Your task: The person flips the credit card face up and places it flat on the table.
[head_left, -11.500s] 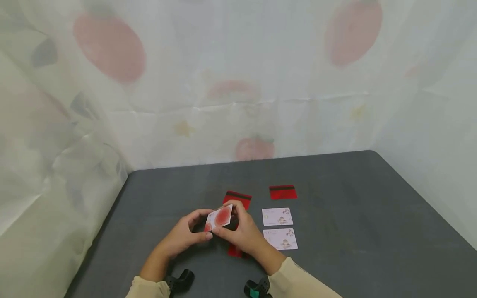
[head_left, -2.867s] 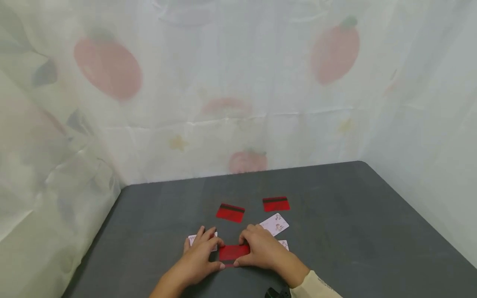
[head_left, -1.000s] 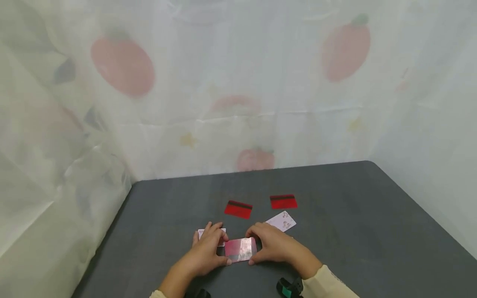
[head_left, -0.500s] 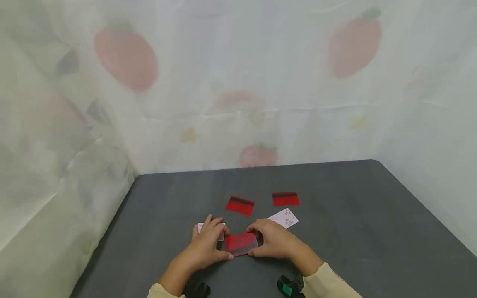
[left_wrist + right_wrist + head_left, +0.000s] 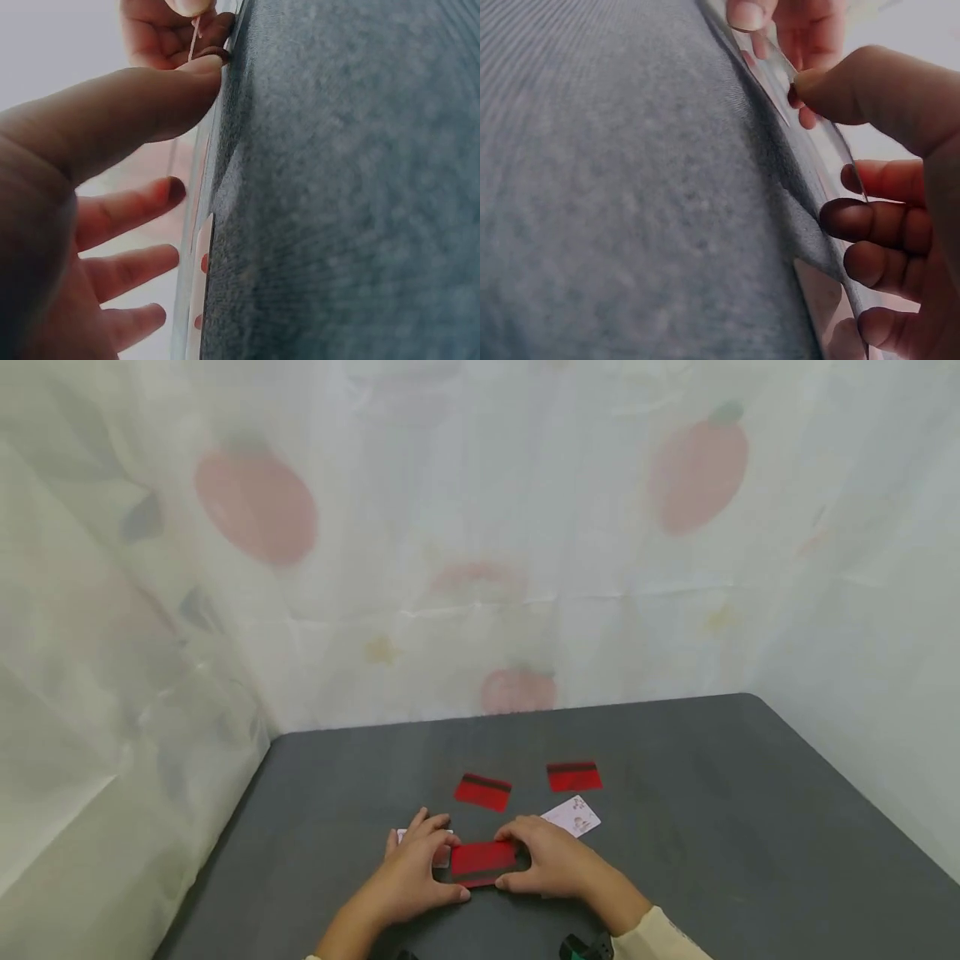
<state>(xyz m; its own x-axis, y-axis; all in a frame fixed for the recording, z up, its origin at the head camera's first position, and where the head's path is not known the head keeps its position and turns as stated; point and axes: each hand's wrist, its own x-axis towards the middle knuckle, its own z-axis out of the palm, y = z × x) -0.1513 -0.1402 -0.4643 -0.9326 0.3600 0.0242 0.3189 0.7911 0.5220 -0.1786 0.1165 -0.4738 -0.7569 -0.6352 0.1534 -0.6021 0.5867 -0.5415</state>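
Note:
A red card with a dark stripe [image 5: 483, 863] is between my two hands in the head view, stripe side up, low over the grey table [image 5: 675, 827]. My left hand [image 5: 412, 872] pinches its left end with thumb and index finger; the other fingers spread over a whitish card [image 5: 442, 857], mostly hidden. At the right end my right hand [image 5: 555, 860] grips the long edges between thumb and fingers. Seen from the left wrist, the held card [image 5: 195, 37] is a thin edge. A pale card with red spots [image 5: 200, 277] lies under the left fingers.
Beyond my hands lie two more red striped cards, one left [image 5: 483, 792] and one right [image 5: 574, 776]. A white card with a floral print [image 5: 576, 815] lies slanted behind my right hand. A pale printed curtain [image 5: 450, 527] rises behind the table.
Earlier my hands held up a white card with red circles; now a red striped face shows between them, lower down. The upper right white card has turned slantwise. A recent glare has gone.

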